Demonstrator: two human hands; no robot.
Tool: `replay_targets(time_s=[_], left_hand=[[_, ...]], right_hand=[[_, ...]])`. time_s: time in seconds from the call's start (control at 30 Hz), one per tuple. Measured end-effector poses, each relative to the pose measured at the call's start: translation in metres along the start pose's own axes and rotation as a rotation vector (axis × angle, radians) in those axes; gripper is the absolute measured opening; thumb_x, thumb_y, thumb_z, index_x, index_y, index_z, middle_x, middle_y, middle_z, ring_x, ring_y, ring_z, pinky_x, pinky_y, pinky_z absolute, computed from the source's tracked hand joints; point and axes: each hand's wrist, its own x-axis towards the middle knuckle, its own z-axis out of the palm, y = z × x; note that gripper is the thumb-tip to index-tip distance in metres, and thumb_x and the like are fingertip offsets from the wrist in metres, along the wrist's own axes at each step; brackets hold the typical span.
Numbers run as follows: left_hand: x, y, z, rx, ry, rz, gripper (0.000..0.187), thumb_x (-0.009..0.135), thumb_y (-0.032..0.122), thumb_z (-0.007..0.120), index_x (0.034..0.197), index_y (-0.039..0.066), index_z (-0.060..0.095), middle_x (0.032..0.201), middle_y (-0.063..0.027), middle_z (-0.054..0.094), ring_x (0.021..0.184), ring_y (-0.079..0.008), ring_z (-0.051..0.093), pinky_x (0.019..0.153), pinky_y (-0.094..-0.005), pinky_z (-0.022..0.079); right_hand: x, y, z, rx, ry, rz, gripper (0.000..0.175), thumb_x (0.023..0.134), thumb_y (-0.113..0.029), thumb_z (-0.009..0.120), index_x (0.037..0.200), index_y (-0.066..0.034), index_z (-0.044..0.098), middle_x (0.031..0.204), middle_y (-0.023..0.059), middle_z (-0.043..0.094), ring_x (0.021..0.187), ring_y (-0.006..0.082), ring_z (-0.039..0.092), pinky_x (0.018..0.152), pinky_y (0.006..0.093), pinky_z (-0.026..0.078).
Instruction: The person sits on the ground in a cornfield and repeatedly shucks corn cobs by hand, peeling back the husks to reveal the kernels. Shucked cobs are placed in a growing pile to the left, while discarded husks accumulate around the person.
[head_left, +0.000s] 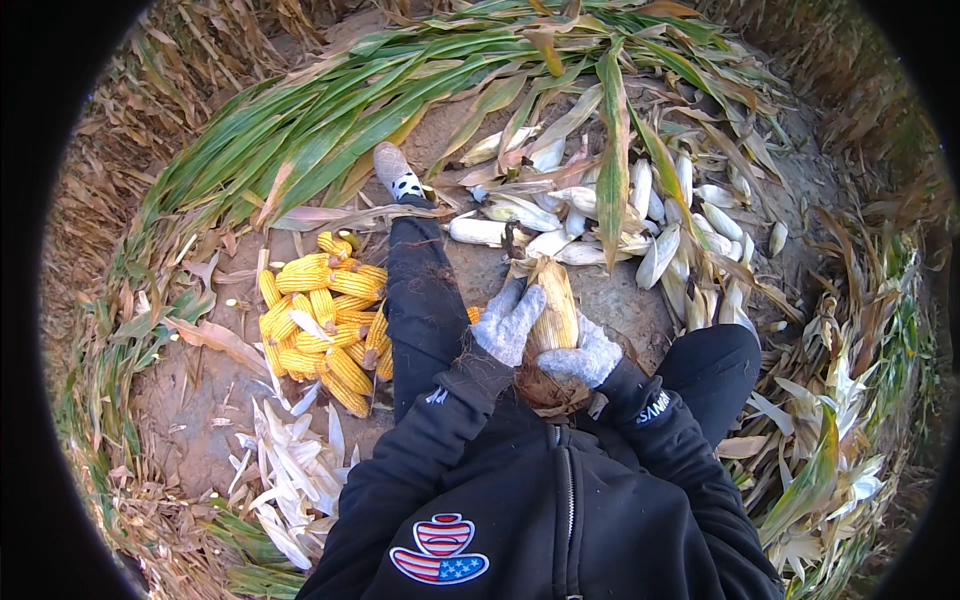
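Note:
My left hand (508, 324), in a pale grey fuzzy glove, holds the upper left side of an ear of corn in a dry tan husk (559, 306). Around the lower end of the same ear is my right hand (583, 354), gloved alike. The ear stands roughly upright in the picture, between my bent legs. Below it, a brown mass of dry husk or silk (553, 390) lies by my lap. Husked yellow corn ears (322, 315) are heaped left of my left leg. Unhusked pale ears (577, 225) lie spread beyond my hands.
My outstretched left leg (424, 277) separates the yellow heap from the unhusked ears. Stripped white husks (292, 465) lie at the lower left, more husks (832, 450) at the right. Long green corn stalks and leaves (360, 97) ring the bare soil (180, 405).

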Motion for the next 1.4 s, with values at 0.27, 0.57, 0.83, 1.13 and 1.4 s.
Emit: replay_targets(time_s=[0.27, 0.57, 0.83, 1.13, 1.4], left_hand=[[0.028, -0.06, -0.04, -0.267, 0.043, 0.024, 0.031, 0.1, 0.016, 0.057, 0.128, 0.002, 0.058, 0.12, -0.0091, 0.062, 0.111, -0.0194, 0.06, 0.096, -0.0328, 0.049], [0.018, -0.016, -0.035, -0.419, -0.068, -0.135, 0.029, 0.098, 0.019, 0.058, 0.122, 0.004, 0.06, 0.111, -0.0078, 0.066, 0.097, -0.0197, 0.067, 0.085, -0.0316, 0.055], [0.02, -0.034, -0.042, 0.594, -0.032, 0.228, 0.031, 0.098, 0.023, 0.054, 0.12, 0.003, 0.06, 0.114, -0.0084, 0.067, 0.106, -0.0205, 0.064, 0.092, -0.034, 0.052], [0.006, 0.005, -0.021, 0.108, 0.121, 0.147, 0.021, 0.087, 0.014, 0.073, 0.103, 0.0, 0.071, 0.096, -0.0121, 0.071, 0.087, -0.0191, 0.067, 0.077, -0.0313, 0.052], [-0.001, -0.007, -0.015, 0.484, 0.015, 0.448, 0.024, 0.085, 0.007, 0.07, 0.106, -0.004, 0.067, 0.097, -0.0158, 0.069, 0.088, -0.0252, 0.068, 0.077, -0.0348, 0.053]], right_hand=[[-0.007, 0.007, -0.01, 0.391, -0.307, 0.134, 0.064, 0.074, -0.012, 0.084, 0.131, -0.0026, 0.056, 0.117, 0.0056, 0.067, 0.102, 0.0138, 0.063, 0.091, 0.0299, 0.051], [-0.009, 0.004, -0.016, 0.498, -0.449, 0.152, 0.064, 0.073, -0.009, 0.083, 0.132, -0.0024, 0.057, 0.116, 0.0067, 0.067, 0.102, 0.0144, 0.063, 0.091, 0.0307, 0.051], [-0.012, -0.021, 0.002, 0.111, -0.309, 0.016, 0.074, 0.071, -0.022, 0.087, 0.134, -0.0021, 0.054, 0.12, 0.0088, 0.066, 0.106, 0.015, 0.062, 0.096, 0.0309, 0.048], [-0.012, -0.042, 0.003, -0.258, 0.171, -0.333, 0.081, 0.078, -0.035, 0.082, 0.141, -0.0006, 0.044, 0.132, 0.0176, 0.059, 0.122, 0.0272, 0.057, 0.099, 0.0365, 0.047], [-0.004, -0.07, 0.017, -0.343, 0.372, -0.402, 0.035, 0.086, -0.022, 0.074, 0.113, -0.0006, 0.064, 0.105, 0.0141, 0.067, 0.097, 0.0243, 0.066, 0.084, 0.0347, 0.053]])
